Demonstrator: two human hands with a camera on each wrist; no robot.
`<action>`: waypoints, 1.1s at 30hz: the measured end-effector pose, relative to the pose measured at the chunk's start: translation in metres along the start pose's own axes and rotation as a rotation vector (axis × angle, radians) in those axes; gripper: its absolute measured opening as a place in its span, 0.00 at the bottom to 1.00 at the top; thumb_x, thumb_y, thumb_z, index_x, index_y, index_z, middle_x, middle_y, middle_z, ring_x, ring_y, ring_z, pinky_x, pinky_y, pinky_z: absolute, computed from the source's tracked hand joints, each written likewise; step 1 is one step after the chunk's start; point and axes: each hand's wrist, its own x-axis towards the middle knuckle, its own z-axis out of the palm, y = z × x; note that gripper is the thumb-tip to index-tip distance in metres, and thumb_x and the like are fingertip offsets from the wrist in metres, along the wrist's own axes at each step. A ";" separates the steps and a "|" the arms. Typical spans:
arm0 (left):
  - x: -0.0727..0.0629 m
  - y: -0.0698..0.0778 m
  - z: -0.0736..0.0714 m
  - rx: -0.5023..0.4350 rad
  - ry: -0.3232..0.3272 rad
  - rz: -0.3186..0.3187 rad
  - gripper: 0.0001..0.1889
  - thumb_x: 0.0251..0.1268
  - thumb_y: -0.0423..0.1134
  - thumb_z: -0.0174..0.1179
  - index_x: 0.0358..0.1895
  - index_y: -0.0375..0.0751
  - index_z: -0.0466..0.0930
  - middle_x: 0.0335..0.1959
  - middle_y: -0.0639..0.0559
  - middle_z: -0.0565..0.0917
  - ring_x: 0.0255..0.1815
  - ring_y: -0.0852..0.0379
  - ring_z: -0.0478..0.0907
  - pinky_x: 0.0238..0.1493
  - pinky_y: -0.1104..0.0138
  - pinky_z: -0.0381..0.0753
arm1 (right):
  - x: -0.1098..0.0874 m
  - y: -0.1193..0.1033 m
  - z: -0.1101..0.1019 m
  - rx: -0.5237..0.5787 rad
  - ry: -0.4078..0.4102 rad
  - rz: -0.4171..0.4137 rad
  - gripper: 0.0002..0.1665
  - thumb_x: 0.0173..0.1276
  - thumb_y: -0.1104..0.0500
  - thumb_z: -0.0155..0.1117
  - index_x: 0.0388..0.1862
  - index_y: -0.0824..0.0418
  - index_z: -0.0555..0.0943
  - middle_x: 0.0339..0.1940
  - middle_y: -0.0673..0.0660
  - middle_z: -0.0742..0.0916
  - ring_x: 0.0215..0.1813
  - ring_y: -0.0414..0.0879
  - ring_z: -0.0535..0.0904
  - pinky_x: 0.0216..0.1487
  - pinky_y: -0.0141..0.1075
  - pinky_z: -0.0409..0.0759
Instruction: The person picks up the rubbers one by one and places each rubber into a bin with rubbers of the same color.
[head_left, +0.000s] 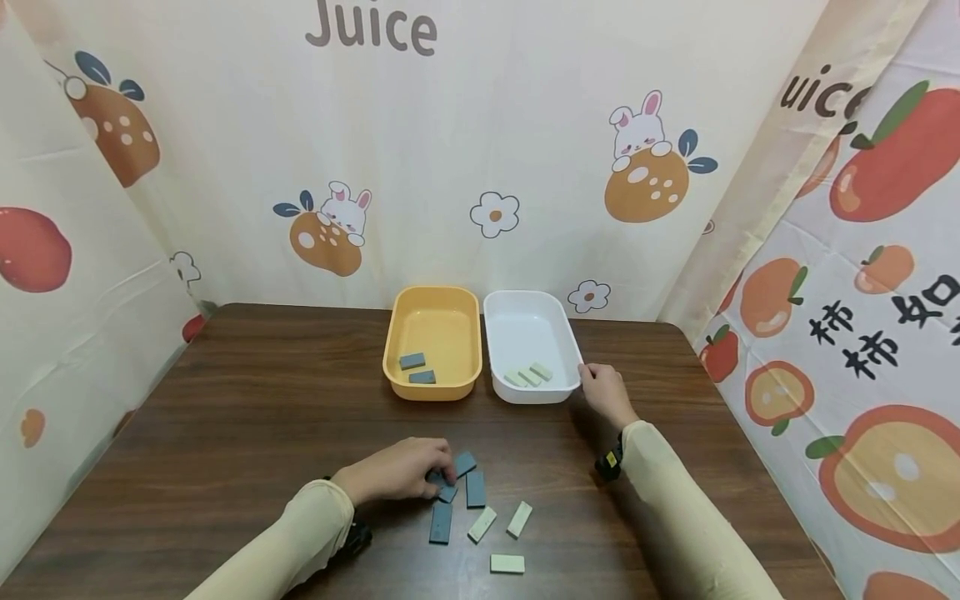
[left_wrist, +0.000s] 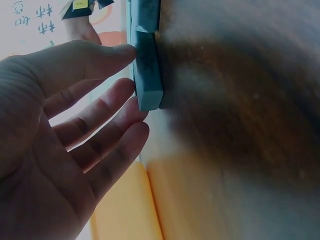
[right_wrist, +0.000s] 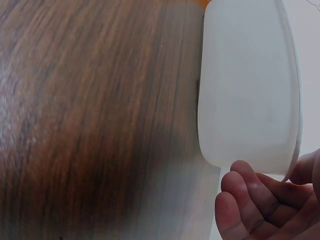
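My left hand (head_left: 405, 468) is at a small group of blue-grey rectangular blocks on the table. In the left wrist view its thumb lies against one blue-grey block (left_wrist: 149, 75), with fingertips behind it. Close by lie more blue-grey blocks, one upright in the head view (head_left: 475, 489) and another nearer me (head_left: 441, 523). My right hand (head_left: 606, 393) pinches the rim of the white tray (head_left: 534, 397) at its near right corner; the right wrist view shows curled fingers under that rim. Several pale green blocks (head_left: 539, 372) lie inside this tray.
A yellow tray (head_left: 432, 392) stands left of the white one, holding two blue-grey blocks (head_left: 412, 361). Three pale green blocks, one of them nearest me (head_left: 507, 564), lie on the brown wooden table (head_left: 262, 400). Printed curtains (head_left: 450, 150) hang behind and at both sides.
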 end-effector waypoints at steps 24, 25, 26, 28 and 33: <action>-0.001 0.003 -0.003 0.030 -0.030 0.007 0.12 0.57 0.37 0.68 0.46 0.50 0.85 0.40 0.61 0.81 0.43 0.66 0.76 0.51 0.64 0.78 | 0.000 -0.002 -0.002 0.003 -0.009 0.006 0.26 0.79 0.52 0.40 0.45 0.69 0.81 0.23 0.57 0.80 0.26 0.46 0.70 0.28 0.34 0.68; -0.002 0.003 -0.003 0.034 -0.030 0.004 0.13 0.58 0.38 0.67 0.47 0.50 0.85 0.41 0.61 0.81 0.43 0.65 0.76 0.51 0.64 0.78 | 0.000 -0.002 -0.002 0.004 -0.010 0.008 0.26 0.79 0.52 0.40 0.45 0.69 0.81 0.24 0.58 0.81 0.26 0.46 0.71 0.28 0.34 0.69; -0.002 0.003 -0.002 0.033 -0.029 0.002 0.13 0.58 0.38 0.67 0.48 0.49 0.85 0.41 0.60 0.81 0.43 0.65 0.76 0.50 0.64 0.78 | 0.000 -0.001 -0.001 0.004 -0.010 0.012 0.26 0.79 0.52 0.40 0.45 0.69 0.82 0.25 0.59 0.81 0.26 0.46 0.71 0.28 0.34 0.69; -0.002 0.003 -0.003 0.040 -0.026 -0.001 0.14 0.59 0.39 0.66 0.50 0.48 0.85 0.42 0.60 0.81 0.43 0.65 0.75 0.49 0.65 0.78 | 0.000 -0.001 -0.001 0.005 -0.011 0.021 0.26 0.79 0.51 0.40 0.46 0.69 0.82 0.26 0.60 0.82 0.27 0.46 0.72 0.29 0.34 0.69; -0.004 0.002 -0.004 0.025 -0.005 -0.028 0.16 0.59 0.39 0.64 0.51 0.47 0.85 0.42 0.60 0.79 0.41 0.66 0.73 0.48 0.67 0.77 | -0.001 -0.001 0.000 0.005 -0.008 0.023 0.26 0.79 0.51 0.41 0.47 0.69 0.82 0.27 0.62 0.82 0.27 0.47 0.73 0.29 0.34 0.69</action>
